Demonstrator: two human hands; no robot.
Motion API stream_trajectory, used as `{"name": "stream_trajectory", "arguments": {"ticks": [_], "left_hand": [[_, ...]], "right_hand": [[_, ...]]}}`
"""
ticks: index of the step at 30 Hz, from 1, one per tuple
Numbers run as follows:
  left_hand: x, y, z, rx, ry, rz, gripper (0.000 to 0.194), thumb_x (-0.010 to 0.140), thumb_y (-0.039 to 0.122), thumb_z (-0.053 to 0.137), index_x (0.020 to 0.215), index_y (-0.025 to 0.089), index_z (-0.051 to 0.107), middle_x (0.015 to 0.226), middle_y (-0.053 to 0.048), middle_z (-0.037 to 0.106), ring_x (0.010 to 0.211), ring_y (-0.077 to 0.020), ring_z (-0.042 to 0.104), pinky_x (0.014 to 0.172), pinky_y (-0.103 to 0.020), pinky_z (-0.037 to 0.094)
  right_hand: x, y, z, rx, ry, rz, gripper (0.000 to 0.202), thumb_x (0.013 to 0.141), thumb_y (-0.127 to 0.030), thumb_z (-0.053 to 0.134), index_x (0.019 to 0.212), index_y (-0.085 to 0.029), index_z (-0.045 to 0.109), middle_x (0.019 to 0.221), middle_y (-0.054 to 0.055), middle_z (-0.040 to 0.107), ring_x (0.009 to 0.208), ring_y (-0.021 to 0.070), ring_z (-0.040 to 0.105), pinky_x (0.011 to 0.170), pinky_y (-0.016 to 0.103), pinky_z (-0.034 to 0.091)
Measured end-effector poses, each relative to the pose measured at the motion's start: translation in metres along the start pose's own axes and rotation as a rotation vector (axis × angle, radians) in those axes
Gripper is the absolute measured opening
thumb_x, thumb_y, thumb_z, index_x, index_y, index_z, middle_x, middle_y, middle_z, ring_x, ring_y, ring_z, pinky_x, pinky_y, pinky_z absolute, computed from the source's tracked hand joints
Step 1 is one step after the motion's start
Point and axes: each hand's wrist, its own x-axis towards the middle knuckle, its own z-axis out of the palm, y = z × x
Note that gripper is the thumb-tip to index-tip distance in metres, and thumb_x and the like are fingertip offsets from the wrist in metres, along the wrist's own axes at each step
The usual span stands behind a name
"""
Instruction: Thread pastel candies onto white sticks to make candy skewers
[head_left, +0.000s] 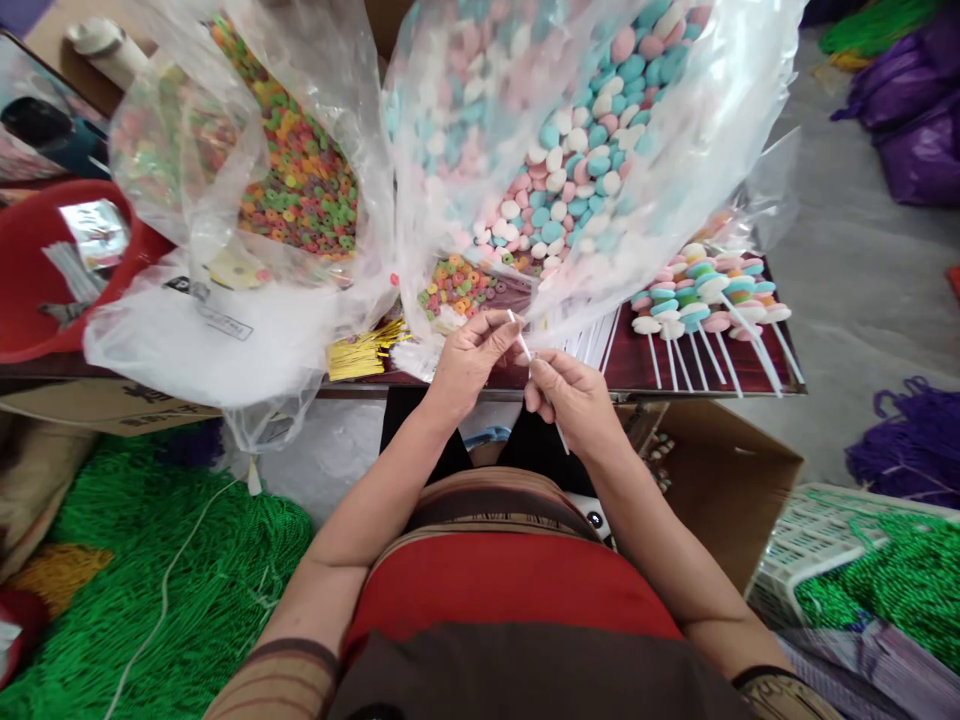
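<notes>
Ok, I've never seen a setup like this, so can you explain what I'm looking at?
There's no machine here, just a person's bare hands. The one picture comes from a camera worn on the head, looking forward and down. The left hand and right hand hold a thin white stick between them. On the dark red table, one clear bag holds small colourful rings; another holds pink, white and blue pieces. Toward the right lie sticks with similar pieces stacked on them.
</notes>
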Motion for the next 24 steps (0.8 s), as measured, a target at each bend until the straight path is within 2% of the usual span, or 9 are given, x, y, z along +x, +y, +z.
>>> {"name": "stream_trajectory", "arguments": {"ticks": [4,9,14,17,20,22,24], "left_hand": [[0.003,0.000,0.001,0.035,0.023,-0.052,0.038,0.079,0.052,0.086,0.083,0.019,0.067,0.064,0.005,0.064,0.054,-0.0061,0.058,0.053,-0.020,0.043],[0.007,0.000,0.002,0.092,0.073,-0.067,0.031,0.088,0.045,0.081,0.081,0.020,0.064,0.061,0.005,0.061,0.051,-0.0060,0.056,0.052,-0.020,0.042],[0.009,-0.002,0.000,0.165,0.084,-0.050,0.029,0.092,0.042,0.077,0.079,0.020,0.062,0.062,0.005,0.061,0.051,-0.0066,0.056,0.050,-0.019,0.041],[0.017,-0.001,-0.008,0.241,0.054,-0.046,0.024,0.095,0.041,0.072,0.084,0.020,0.066,0.068,0.002,0.066,0.054,-0.0081,0.059,0.049,-0.020,0.042],[0.037,0.007,-0.020,0.442,0.092,0.061,0.021,0.098,0.041,0.065,0.095,0.022,0.071,0.080,0.000,0.072,0.064,-0.0107,0.065,0.057,-0.021,0.049],[0.057,0.014,-0.026,0.663,0.129,0.204,0.018,0.099,0.037,0.062,0.098,0.022,0.073,0.086,-0.002,0.075,0.077,-0.0141,0.069,0.071,-0.025,0.054],[0.082,0.019,-0.028,0.912,0.114,0.329,0.015,0.098,0.029,0.062,0.093,0.022,0.074,0.093,-0.004,0.077,0.094,-0.0186,0.071,0.088,-0.030,0.055]], "right_hand": [[0.005,-0.005,-0.003,0.176,-0.075,0.089,0.039,0.085,-0.055,0.079,0.093,-0.017,0.072,0.049,-0.007,0.056,0.039,0.0044,0.034,0.039,0.019,0.021],[0.012,-0.004,-0.002,0.304,-0.123,0.145,0.042,0.080,-0.055,0.084,0.089,-0.017,0.068,0.049,-0.008,0.055,0.037,0.0035,0.032,0.037,0.018,0.019],[0.016,0.001,0.002,0.360,-0.125,0.180,0.042,0.078,-0.053,0.085,0.089,-0.018,0.067,0.049,-0.008,0.055,0.037,0.0039,0.031,0.036,0.018,0.019],[0.016,0.001,0.000,0.339,-0.058,0.156,0.042,0.077,-0.054,0.085,0.089,-0.018,0.068,0.050,-0.008,0.056,0.037,0.0039,0.032,0.037,0.019,0.018],[0.012,-0.003,-0.008,0.311,0.082,0.110,0.038,0.079,-0.049,0.083,0.096,-0.018,0.071,0.052,-0.007,0.058,0.038,0.0041,0.033,0.038,0.020,0.017],[0.009,-0.007,-0.014,0.310,0.136,0.091,0.036,0.079,-0.045,0.082,0.100,-0.018,0.072,0.053,-0.007,0.058,0.038,0.0042,0.032,0.038,0.020,0.017],[0.007,-0.008,-0.019,0.299,0.156,0.081,0.034,0.079,-0.043,0.081,0.101,-0.018,0.073,0.052,-0.006,0.058,0.038,0.0046,0.033,0.039,0.021,0.018]]}}
